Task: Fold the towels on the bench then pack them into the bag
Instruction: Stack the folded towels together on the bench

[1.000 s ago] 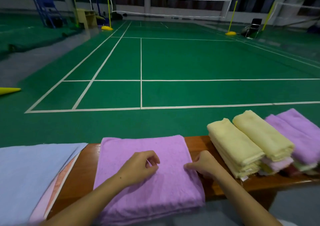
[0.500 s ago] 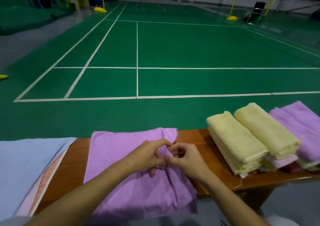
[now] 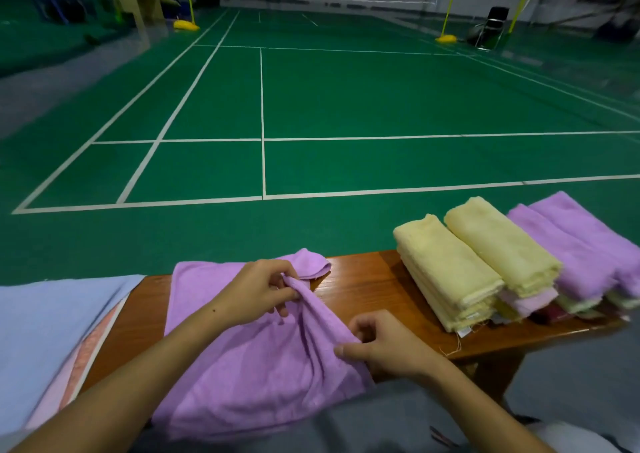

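Two hands pinch a purple towel (image 3: 249, 366) on the surface (image 3: 363, 279): left hand (image 3: 258, 291) its raised fold, right hand (image 3: 384, 345) its edge.

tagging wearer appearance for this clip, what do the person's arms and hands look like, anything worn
Both forearms are bare as far as the frame shows: no sleeves in view. The left hand and right hand wear no gloves, and no rings, watch or bands show. The fingers have short, unpainted nails. A small dark mark sits near the left wrist.

No legible text, label or number anywhere in view.
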Demonstrator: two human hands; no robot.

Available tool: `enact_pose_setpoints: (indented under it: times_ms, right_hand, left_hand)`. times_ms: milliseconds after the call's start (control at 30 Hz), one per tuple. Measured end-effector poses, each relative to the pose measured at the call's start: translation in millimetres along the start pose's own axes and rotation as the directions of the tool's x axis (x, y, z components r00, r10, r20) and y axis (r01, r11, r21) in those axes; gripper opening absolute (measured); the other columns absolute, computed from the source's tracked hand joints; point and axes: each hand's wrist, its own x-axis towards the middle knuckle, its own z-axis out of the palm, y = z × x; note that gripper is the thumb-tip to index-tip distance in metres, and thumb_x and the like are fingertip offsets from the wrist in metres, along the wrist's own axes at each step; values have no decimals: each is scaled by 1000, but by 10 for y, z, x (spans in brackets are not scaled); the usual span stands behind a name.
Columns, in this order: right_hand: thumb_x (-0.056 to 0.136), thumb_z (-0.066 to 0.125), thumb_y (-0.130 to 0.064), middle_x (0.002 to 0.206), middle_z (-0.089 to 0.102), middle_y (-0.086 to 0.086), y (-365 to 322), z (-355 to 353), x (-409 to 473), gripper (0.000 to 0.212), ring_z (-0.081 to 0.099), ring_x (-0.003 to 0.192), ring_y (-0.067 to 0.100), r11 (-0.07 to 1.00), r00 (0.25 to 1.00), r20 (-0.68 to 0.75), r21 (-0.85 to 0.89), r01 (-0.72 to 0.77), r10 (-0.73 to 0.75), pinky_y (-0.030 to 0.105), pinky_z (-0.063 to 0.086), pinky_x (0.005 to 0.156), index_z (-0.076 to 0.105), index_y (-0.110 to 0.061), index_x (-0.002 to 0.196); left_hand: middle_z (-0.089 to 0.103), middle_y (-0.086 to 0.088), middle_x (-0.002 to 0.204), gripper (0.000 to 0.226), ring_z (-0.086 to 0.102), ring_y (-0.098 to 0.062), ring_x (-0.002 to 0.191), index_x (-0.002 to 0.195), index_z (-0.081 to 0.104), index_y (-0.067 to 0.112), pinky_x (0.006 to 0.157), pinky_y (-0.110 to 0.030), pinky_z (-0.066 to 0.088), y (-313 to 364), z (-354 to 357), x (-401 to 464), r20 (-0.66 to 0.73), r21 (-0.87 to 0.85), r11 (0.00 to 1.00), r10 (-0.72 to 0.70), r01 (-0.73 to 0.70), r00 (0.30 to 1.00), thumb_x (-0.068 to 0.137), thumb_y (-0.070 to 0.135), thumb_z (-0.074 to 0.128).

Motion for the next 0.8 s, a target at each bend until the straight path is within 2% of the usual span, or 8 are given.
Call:
enact_pose_setpoints:
  times_ms: [100, 167, 300, 367, 500, 600, 700, 800]
  right_hand:
    - [79, 83, -22, 74, 71, 9, -22, -56, -67, 11, 60, 68, 10, 998, 1000, -21, 55, 6, -5, 27, 46, 60, 75, -14, 78]
    - [78, 81, -18, 82, 73, 18, -34, -105, -72, 7, 62, 71, 13, 997, 998, -52, 62, 41, -37, 29, 48, 63, 78, -12, 82]
    - [83, 78, -14, 82, 76, 6, -26, -135, 38, 6, 65, 74, 8, 992, 985, -122, 5, 123, -122, 29, 53, 69, 81, -19, 83]
    - [84, 77, -11, 82, 78, 2, -46, -81, 140, 9, 67, 76, 6, 987, 975, -157, -1, 160, -158, 28, 54, 71, 81, -19, 83]
    - [86, 75, -1, 93, 79, -1, -147, 78, 403, 10, 73, 89, 5, 971, 954, -241, 117, 210, -177, 21, 56, 77, 81, -10, 88]
    - [86, 75, 3, 121, 74, -11, -208, 172, 602, 5, 65, 111, -8, 927, 955, -270, 311, 208, -123, 13, 53, 84, 77, -1, 85]
    - [85, 75, 0, 137, 68, -9, -263, 260, 748, 13, 63, 126, 6, 840, 955, -257, 478, 258, -147, 33, 54, 99, 75, -9, 76]
    - [77, 75, -7, 134, 71, 6, -325, 352, 841, 13, 65, 127, 24, 734, 951, -256, 610, 298, -174, 44, 52, 101, 68, 3, 80]
  left_hand:
    - [76, -5, 71, 9, 77, -20, 67, 86, 68, 15, 67, -39, 59, -64, -79, -58, -21, 12, 1000, -18, 18, 1000, 87, 6, 70]
    - [73, -2, 69, 7, 67, -16, 63, 82, 67, 16, 64, -35, 50, -77, -107, -107, -10, -47, 999, -25, 24, 1000, 81, 10, 70]
    - [60, 7, 70, 19, 52, -5, 66, 80, 63, 10, 65, -23, 43, -42, -89, -195, 15, -197, 980, -7, 9, 1000, 83, -5, 75]
    - [57, 7, 70, 24, 50, -6, 65, 79, 60, 9, 62, -19, 42, -13, -92, -234, 20, -240, 971, -1, 6, 1000, 85, 2, 83]
    - [55, 2, 71, 23, 47, -12, 67, 80, 59, 9, 64, -25, 38, -15, -172, -290, -4, -324, 946, -15, 13, 1000, 87, -1, 78]
    - [54, -2, 72, 24, 45, -18, 72, 79, 60, 15, 67, -33, 37, -34, -249, -319, -17, -382, 924, -23, 15, 1000, 86, -4, 72]
    - [51, -1, 72, 23, 42, -18, 73, 77, 60, 18, 66, -29, 36, -36, -323, -348, -24, -421, 907, -33, 20, 999, 84, 0, 72]
    - [50, 1, 72, 30, 41, -15, 71, 76, 59, 18, 62, -22, 36, -79, -378, -368, -43, -411, 911, -47, 25, 998, 86, -9, 69]
